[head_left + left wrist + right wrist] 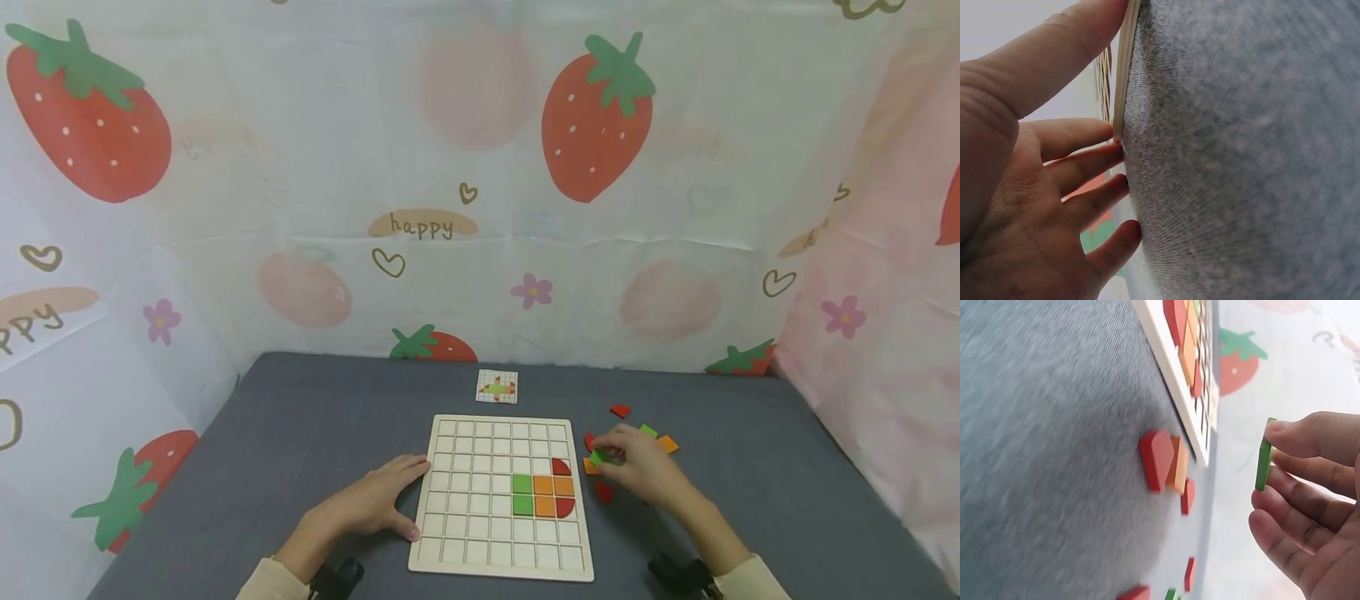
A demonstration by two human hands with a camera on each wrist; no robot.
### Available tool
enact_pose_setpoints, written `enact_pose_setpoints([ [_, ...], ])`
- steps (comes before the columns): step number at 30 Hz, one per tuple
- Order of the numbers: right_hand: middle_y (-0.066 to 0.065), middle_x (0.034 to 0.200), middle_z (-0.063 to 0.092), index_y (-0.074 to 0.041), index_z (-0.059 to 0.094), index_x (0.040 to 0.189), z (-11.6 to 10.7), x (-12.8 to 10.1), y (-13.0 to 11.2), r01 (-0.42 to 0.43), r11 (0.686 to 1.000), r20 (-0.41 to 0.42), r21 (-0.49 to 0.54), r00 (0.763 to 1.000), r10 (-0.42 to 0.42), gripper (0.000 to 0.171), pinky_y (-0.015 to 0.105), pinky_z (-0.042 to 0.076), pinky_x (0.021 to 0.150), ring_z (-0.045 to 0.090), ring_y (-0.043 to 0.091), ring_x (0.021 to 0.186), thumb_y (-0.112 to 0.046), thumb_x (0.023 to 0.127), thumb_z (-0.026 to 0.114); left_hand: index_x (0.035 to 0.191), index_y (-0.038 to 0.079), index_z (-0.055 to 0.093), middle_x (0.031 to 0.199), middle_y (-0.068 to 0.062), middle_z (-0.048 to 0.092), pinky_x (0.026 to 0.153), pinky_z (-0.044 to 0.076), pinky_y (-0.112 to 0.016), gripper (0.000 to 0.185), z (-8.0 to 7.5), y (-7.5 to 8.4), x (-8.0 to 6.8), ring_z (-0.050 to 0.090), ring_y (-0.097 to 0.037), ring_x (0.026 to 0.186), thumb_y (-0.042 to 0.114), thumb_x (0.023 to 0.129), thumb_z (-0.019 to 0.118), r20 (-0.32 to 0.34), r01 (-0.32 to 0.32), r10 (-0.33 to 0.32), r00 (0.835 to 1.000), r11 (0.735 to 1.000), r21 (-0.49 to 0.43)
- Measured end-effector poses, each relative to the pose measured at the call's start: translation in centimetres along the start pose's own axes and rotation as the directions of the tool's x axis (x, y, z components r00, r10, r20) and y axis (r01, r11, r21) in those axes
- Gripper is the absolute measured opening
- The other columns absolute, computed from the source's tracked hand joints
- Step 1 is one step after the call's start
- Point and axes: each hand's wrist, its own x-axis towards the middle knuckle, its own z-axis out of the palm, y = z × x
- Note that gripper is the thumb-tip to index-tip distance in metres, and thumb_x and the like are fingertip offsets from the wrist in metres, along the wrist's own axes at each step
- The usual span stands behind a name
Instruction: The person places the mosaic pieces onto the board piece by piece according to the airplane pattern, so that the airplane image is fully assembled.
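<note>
A pale wooden grid board point(487, 550) lies on the dark table. Two green squares point(522, 494), several orange squares point(543, 495) and two red quarter-round pieces point(561, 467) sit in its cells. My left hand point(378, 496) rests at the board's left edge, thumb and fingers spread; in the left wrist view the thumb and index fingertip touch the rim. Off the board's right side, my right hand point(637, 467) pinches a green square tile point(1264, 456) between thumb and fingers, held up above the loose pieces.
Loose pieces lie right of the board: a red piece point(619, 411) farther back, an orange square point(667, 444), a green piece point(648, 431) and a red piece point(603, 492) nearer. A small picture card point(497, 387) lies behind the board. A strawberry-print curtain point(480, 167) encloses the table.
</note>
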Motion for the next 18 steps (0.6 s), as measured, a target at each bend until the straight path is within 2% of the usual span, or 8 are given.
enact_pose_setpoints([
  [5, -0.002, 0.089, 0.059, -0.006, 0.068, 0.101, 0.7, 0.8, -0.8, 0.092, 0.996, 0.017, -0.014, 0.996, -0.092, 0.026, 0.02, 0.046, 0.064, 0.052, 0.009, 0.076, -0.014, 0.077, 0.069, 0.141, 0.009, 0.031, 0.148, -0.011, 0.028, 0.102, 0.024, -0.061, 0.098, 0.0, 0.2, -0.1, 0.022, -0.034, 0.137, 0.044, 0.061, 0.075, 0.001, 0.001, -0.001, 1.0, 1.0, 0.005],
  [12, -0.003, 0.086, 0.056, -0.008, 0.068, 0.1, 1.8, 1.9, -2.4, 0.116, 0.993, 0.064, 0.015, 0.991, -0.117, 0.023, 0.018, 0.044, 0.061, 0.05, 0.008, 0.073, -0.014, 0.078, 0.066, 0.141, 0.009, 0.031, 0.147, -0.011, 0.029, 0.1, 0.023, -0.063, 0.097, 0.0, 0.3, -0.2, 0.022, -0.035, 0.137, 0.044, 0.062, 0.075, -0.002, -0.001, 0.001, 1.0, 1.0, 0.007],
  [18, -0.002, 0.09, 0.059, -0.007, 0.068, 0.101, 2.8, 2.5, -3.7, 0.158, 0.987, 0.1, 0.032, 0.982, -0.161, 0.024, 0.02, 0.047, 0.065, 0.055, 0.011, 0.078, -0.015, 0.078, 0.068, 0.141, 0.009, 0.03, 0.147, -0.011, 0.028, 0.1, 0.023, -0.063, 0.096, -0.1, 0.3, -0.2, 0.022, -0.034, 0.137, 0.043, 0.063, 0.075, 0.004, 0.003, -0.003, 1.0, 1.0, 0.008],
])
